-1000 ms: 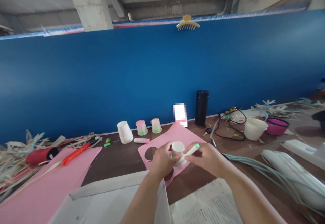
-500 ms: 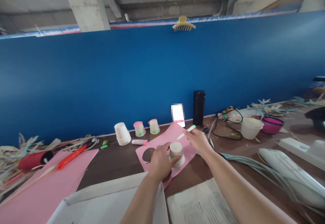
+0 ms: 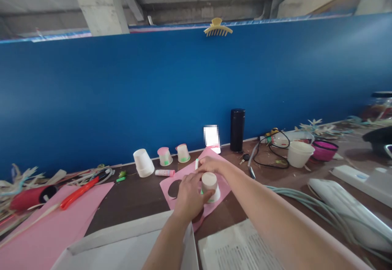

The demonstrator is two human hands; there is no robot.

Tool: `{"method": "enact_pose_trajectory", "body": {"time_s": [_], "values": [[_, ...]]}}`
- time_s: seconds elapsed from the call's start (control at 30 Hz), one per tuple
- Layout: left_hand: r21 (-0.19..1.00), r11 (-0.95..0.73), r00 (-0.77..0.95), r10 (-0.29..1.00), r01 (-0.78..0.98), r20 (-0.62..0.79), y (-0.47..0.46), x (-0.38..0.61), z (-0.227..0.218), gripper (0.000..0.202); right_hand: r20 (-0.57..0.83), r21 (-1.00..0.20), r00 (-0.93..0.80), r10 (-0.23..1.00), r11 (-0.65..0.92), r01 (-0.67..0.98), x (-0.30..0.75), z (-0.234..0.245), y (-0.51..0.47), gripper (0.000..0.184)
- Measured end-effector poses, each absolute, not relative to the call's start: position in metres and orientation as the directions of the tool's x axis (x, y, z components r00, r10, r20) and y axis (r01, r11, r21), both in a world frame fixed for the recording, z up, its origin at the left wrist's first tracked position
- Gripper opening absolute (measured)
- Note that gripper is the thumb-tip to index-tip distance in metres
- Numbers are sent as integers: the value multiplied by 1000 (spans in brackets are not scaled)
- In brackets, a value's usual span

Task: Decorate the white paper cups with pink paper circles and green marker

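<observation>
An upturned white paper cup with green marks stands on a pink sheet of paper. My left hand is closed around the cup's left side, its thumb across the front. Just behind the cup, my right hand grips a white and green marker. The marker stands nearly upright, and its tip is hidden behind my left fingers. A round hole in the pink sheet lies left of my left hand.
Two small cups with pink tops, a taller white cup and a glue stick stand or lie behind to the left. A black flask rises beside a phone. A white box and printed paper lie in front.
My right hand has moved left with the marker, from the cup's right side to behind it. The marker has turned from slanted to nearly upright. My left hand stays on the cup.
</observation>
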State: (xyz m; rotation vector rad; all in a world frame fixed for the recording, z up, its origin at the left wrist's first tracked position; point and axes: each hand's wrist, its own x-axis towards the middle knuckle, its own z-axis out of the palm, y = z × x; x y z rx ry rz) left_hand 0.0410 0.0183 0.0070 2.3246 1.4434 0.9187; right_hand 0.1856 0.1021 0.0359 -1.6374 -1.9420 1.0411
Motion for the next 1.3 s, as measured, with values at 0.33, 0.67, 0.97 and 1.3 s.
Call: {"method": "enact_pose_trajectory", "body": {"time_s": [0.33, 0.67, 0.97, 1.3], "values": [[458, -462, 321, 879, 760, 353, 17, 41, 12, 50, -198, -683, -355, 914, 131, 719, 182, 34, 117, 15], [583, -434, 310, 901, 687, 304, 15, 40, 12, 53, -218, -705, -363, 906, 111, 700, 179, 26, 121, 15], [543, -438, 314, 897, 716, 310, 15, 40, 13, 50, -220, -735, -358, 908, 87, 672, 185, 24, 121, 23], [506, -481, 354, 875, 716, 331, 19, 37, 12, 47, -332, -691, -424, 843, 89, 718, 176, 30, 117, 28]]}}
